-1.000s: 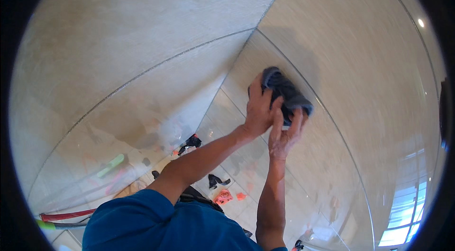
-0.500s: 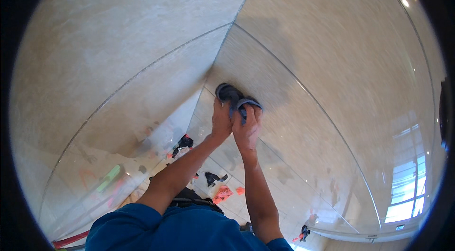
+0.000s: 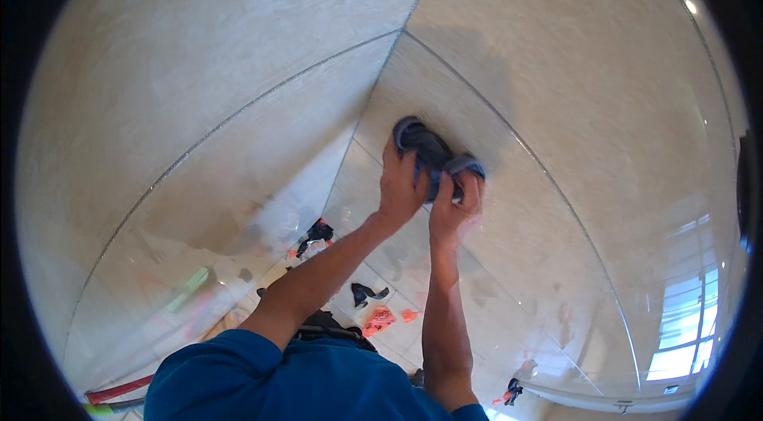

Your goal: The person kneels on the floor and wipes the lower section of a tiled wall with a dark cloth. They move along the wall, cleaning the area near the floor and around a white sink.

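Observation:
A dark grey-blue cloth, bunched into two rolled lumps, is up against the glossy beige wall to the right of the corner. My left hand grips its left part, fingers curled round the fabric. Close beside it, my right hand is closed on the right lump, with the fingers bent over its edge. Both arms reach up from the lower edge. The cloth hides the fingertips of my left hand in part.
A second glossy wall meets the first at the corner. Black scraps and orange-red plastic pieces lie on the tiled floor below my arms. A red bar shows at the lower left.
Both hands have moved to the right and slightly up along the wall with the cloth, which is spread a little wider. The hands are somewhat farther apart.

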A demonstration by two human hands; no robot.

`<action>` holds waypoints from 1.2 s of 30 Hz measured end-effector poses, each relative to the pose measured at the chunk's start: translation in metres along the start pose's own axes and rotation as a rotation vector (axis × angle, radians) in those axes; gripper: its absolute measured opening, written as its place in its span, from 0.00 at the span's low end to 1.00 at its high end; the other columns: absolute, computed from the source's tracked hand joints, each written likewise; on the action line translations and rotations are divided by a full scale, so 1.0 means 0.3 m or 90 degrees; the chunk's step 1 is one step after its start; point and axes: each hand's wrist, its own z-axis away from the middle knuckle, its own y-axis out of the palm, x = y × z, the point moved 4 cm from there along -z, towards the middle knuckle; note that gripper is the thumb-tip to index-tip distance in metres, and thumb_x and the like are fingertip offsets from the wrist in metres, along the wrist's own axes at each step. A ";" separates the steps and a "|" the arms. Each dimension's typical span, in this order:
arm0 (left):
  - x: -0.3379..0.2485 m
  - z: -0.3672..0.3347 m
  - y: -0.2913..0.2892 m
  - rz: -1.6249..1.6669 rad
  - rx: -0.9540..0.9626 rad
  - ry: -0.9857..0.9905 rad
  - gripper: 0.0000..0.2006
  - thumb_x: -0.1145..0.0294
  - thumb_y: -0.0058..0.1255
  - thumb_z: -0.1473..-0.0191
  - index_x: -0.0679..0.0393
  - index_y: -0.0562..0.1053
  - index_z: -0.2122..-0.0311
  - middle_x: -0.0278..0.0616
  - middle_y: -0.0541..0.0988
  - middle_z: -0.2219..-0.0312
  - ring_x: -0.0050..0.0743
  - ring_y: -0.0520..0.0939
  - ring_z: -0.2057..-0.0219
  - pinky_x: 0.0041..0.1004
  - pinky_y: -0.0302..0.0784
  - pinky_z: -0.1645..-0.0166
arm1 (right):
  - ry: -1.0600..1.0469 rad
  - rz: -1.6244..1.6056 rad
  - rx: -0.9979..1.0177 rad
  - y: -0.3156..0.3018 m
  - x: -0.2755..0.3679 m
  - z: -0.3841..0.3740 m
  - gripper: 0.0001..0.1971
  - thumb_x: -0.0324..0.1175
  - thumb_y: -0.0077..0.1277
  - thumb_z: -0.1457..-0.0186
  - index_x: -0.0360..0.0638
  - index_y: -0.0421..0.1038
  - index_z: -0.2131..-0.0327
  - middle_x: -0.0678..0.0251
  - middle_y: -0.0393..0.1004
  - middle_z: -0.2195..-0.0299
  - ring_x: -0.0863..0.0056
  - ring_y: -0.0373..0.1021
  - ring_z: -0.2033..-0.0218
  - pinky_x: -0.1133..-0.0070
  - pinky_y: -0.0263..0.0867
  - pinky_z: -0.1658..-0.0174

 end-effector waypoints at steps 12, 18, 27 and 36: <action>0.391 0.081 -0.047 -0.041 0.081 -0.082 0.23 0.68 0.52 0.51 0.62 0.65 0.49 0.62 0.66 0.54 0.64 0.67 0.51 0.44 0.66 0.48 | -0.091 0.066 0.092 0.314 -0.083 0.104 0.08 0.23 0.51 0.55 0.40 0.75 0.68 0.56 0.74 0.65 0.56 0.69 0.62 0.68 0.67 0.58; 0.357 0.201 0.023 -0.034 0.126 -0.074 0.23 0.67 0.52 0.50 0.62 0.64 0.49 0.61 0.65 0.53 0.65 0.68 0.51 0.43 0.67 0.49 | -0.072 0.068 0.068 0.203 -0.150 0.148 0.08 0.22 0.51 0.55 0.38 0.75 0.68 0.56 0.74 0.65 0.55 0.70 0.63 0.67 0.67 0.58; -0.058 0.395 0.229 0.043 0.158 -0.087 0.23 0.71 0.53 0.52 0.63 0.65 0.50 0.63 0.63 0.54 0.65 0.69 0.55 0.43 0.68 0.53 | -0.014 0.099 -0.041 -0.254 -0.207 0.153 0.08 0.21 0.50 0.55 0.39 0.73 0.68 0.56 0.72 0.64 0.53 0.68 0.61 0.66 0.66 0.58; -0.505 0.456 0.413 0.091 0.226 0.161 0.22 0.77 0.52 0.57 0.65 0.69 0.53 0.65 0.65 0.55 0.67 0.68 0.54 0.47 0.69 0.53 | 0.000 0.156 -0.258 -0.732 -0.279 0.101 0.08 0.20 0.52 0.54 0.39 0.72 0.67 0.57 0.73 0.65 0.58 0.70 0.63 0.70 0.66 0.57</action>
